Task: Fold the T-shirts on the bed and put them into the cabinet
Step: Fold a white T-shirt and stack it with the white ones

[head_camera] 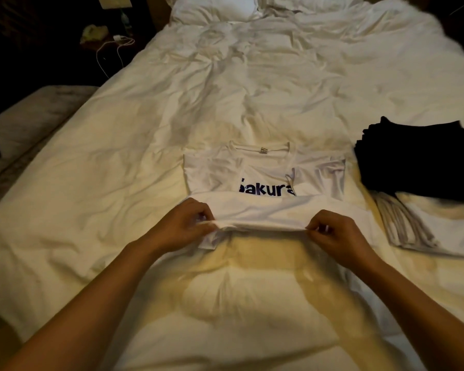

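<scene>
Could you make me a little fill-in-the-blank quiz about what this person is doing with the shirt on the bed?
1. Both hands, the left hand and the right hand, pinch the ____ edge of the white T-shirt.
2. The printed word on the shirt reads ____.
3. The stack of folded garments to the shirt's right is ____ in colour.
4. Everything lies on a white ____.

Missing words: bottom; sakura; black; bed
</scene>
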Motion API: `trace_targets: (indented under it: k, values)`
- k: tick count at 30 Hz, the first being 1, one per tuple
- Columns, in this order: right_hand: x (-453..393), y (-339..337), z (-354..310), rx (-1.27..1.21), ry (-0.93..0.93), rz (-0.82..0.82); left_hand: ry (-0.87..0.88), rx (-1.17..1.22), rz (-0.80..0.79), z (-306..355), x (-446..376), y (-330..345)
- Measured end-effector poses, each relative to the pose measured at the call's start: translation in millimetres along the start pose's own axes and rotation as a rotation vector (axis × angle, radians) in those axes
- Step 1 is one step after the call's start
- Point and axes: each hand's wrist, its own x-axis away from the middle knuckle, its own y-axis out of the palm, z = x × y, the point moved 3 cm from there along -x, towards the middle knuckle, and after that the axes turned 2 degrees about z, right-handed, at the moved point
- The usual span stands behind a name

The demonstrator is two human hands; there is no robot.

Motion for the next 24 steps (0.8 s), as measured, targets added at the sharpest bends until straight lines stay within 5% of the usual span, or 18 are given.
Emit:
trace_targets:
  k: [6, 10, 14, 17, 20, 24]
  values:
    - [-5, -10, -13, 0.011, 0.116, -0.064, -0.208, 0.524, -0.015, 20, -4, -16]
    - [-20, -19, -27, -0.241, 0.2, -0.02, -0.408, 0.568, -0.032, 19, -13, -24]
    - [-54, -21, -25, -0.191, 0.285, -0.061, -0.502, 0.451, 0.07, 8, -38, -24]
    - [-68, -9, -7, 0.154, 0.269, -0.093, -0.428, -0.073, 0.077, -6, -55, -16]
    - [-58, 5, -2, 0.442, 0.044, 0.15, -0.269, -0.526, 0.14, 1, -56, 2]
    - [-20, 26, -17, 0.329, -0.098, 0.417, 0.022, -0.404, 0.314, 43, -45, 46]
